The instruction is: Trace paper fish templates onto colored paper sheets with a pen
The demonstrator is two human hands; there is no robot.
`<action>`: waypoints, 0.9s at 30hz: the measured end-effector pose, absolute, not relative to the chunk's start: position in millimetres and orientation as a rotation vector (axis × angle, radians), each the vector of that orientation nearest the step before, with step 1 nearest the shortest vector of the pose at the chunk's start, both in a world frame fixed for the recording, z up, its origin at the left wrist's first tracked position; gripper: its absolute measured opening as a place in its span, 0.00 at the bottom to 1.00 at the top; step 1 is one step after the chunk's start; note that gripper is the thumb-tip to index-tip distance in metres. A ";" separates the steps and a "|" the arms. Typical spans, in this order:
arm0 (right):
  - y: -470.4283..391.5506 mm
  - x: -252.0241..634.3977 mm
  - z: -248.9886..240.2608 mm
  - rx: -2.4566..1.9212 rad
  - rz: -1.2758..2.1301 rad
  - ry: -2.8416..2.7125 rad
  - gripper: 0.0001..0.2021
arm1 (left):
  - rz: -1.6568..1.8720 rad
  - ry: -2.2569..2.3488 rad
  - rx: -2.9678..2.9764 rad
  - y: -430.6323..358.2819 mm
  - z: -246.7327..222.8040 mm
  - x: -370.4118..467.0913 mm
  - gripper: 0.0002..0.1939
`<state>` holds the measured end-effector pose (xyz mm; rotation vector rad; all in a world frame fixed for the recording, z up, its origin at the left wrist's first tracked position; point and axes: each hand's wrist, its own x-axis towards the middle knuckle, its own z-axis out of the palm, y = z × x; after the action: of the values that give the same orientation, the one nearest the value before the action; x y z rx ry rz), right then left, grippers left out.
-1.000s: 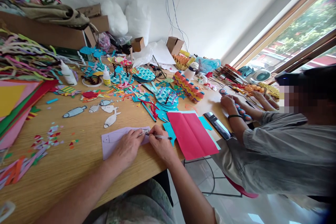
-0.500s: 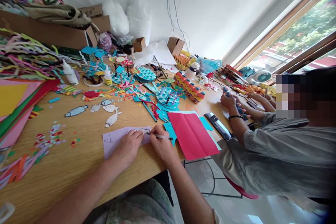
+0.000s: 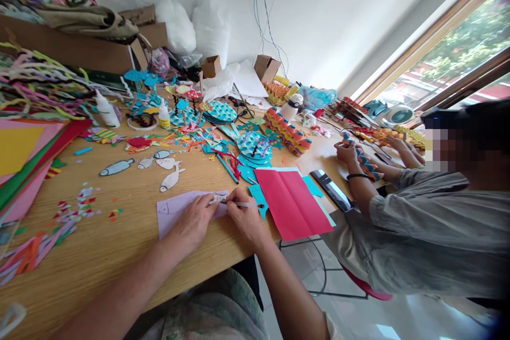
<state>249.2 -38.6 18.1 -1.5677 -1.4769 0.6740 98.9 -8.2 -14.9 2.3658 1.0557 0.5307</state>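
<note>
My right hand [image 3: 243, 210] is closed around a pen [image 3: 250, 205], its tip at the edge of a small white fish cutout [image 3: 217, 198]. The cutout lies on a sheet of light purple paper [image 3: 164, 224], which has a fish outline drawn at its left end. My left hand [image 3: 197, 216] rests over the paper, fingers extended, their tips pressing the cutout down. Part of the cutout and much of the sheet are hidden under this hand. Several more paper fish [image 3: 172, 178] lie beyond the purple sheet.
Red folded paper [image 3: 292, 203] and a phone [image 3: 330, 190] lie to the right. Glue bottles [image 3: 107, 109], blue scalloped crafts [image 3: 254, 146] and paper scraps [image 3: 82, 204] spread across the table [image 3: 135, 255]. A co-worker [image 3: 434, 234] sits at right, holding a painted egg-carton strip [image 3: 365, 163].
My left fingers have shifted slightly on the cutout, and my right hand has moved a little with the pen. The co-worker's hands have turned, showing more of the egg-carton strip.
</note>
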 end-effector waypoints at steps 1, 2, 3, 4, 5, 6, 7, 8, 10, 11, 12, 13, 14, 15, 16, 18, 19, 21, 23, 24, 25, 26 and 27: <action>-37.7 251.3 18.0 -1.563 0.669 -1.448 0.04 | 0.515 1.063 2.368 -8.2 -13.6 99.3 0.16; -36.9 253.1 18.2 -1.562 0.656 -1.430 0.04 | 0.490 1.071 2.380 -8.3 -12.4 99.7 0.15; -36.4 254.5 18.6 -1.566 0.641 -1.433 0.04 | 0.465 1.080 2.397 -8.4 -11.2 100.2 0.16; -36.0 255.4 19.2 -1.572 0.627 -1.456 0.04 | 0.444 1.089 2.413 -8.6 -10.3 100.7 0.16; -35.6 255.7 19.8 -1.581 0.619 -1.493 0.05 | 0.431 1.096 2.425 -9.1 -9.5 101.1 0.16; -35.3 255.6 20.3 -1.592 0.606 -1.532 0.05 | 0.427 1.100 2.433 -9.6 -9.0 101.3 0.16; -35.0 255.2 20.5 -1.605 0.586 -1.570 0.06 | 0.434 1.101 2.438 -10.2 -8.7 101.4 0.17; -34.5 254.6 20.3 -1.621 0.561 -1.609 0.07 | 0.445 1.097 2.442 -10.8 -8.4 101.3 0.17; -33.2 253.6 19.3 -1.651 0.500 -1.688 0.07 | 0.472 1.079 2.456 -10.8 -7.3 100.3 0.18; -32.4 253.5 18.6 -1.663 0.470 -1.720 0.08 | 0.481 1.072 2.463 -9.9 -6.3 99.4 0.19; -31.6 253.6 18.0 -1.671 0.449 -1.741 0.08 | 0.480 1.059 2.472 -8.1 -4.9 98.3 0.19; -30.9 254.0 17.5 -1.671 0.442 -1.751 0.08 | 0.464 1.038 2.481 -5.3 -3.1 96.9 0.19; -30.5 254.5 17.3 -1.664 0.448 -1.750 0.08 | 0.436 1.005 2.491 -1.6 -1.1 95.4 0.19; -30.5 255.1 17.3 -1.656 0.460 -1.738 0.08 | 0.401 0.958 2.501 2.9 0.8 93.7 0.18; -31.1 255.5 17.5 -1.647 0.478 -1.717 0.07 | 0.364 0.898 2.510 8.1 2.4 92.0 0.18; -34.0 255.8 17.8 -1.637 0.506 -1.642 0.06 | 0.332 0.791 2.509 19.0 4.2 89.1 0.17; -36.1 255.5 17.7 -1.641 0.511 -1.593 0.05 | 0.330 0.756 2.502 24.3 4.2 88.0 0.16; -41.0 253.8 16.5 -1.648 0.525 -1.510 0.04 | 0.328 0.716 2.473 33.5 3.4 86.9 0.16; -45.1 251.5 14.6 -1.644 0.551 -1.477 0.04 | 0.313 0.687 2.439 40.0 3.0 87.2 0.15; -46.5 250.4 13.7 -1.638 0.564 -1.473 0.04 | 0.304 0.676 2.427 42.1 3.4 87.8 0.15; -47.3 249.4 12.8 -1.633 0.574 -1.472 0.04 | 0.296 0.669 2.418 43.7 4.2 88.4 0.15; -47.6 248.5 12.1 -1.628 0.580 -1.474 0.03 | 0.288 0.668 2.414 44.7 5.4 89.2 0.14; -47.5 247.9 11.7 -1.626 0.582 -1.476 0.03 | 0.285 0.672 2.411 45.2 6.8 89.9 0.14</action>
<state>247.9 -47.5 11.7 -1.6255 -1.4757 0.5819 89.9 45.2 6.8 2.4112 0.6723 0.2846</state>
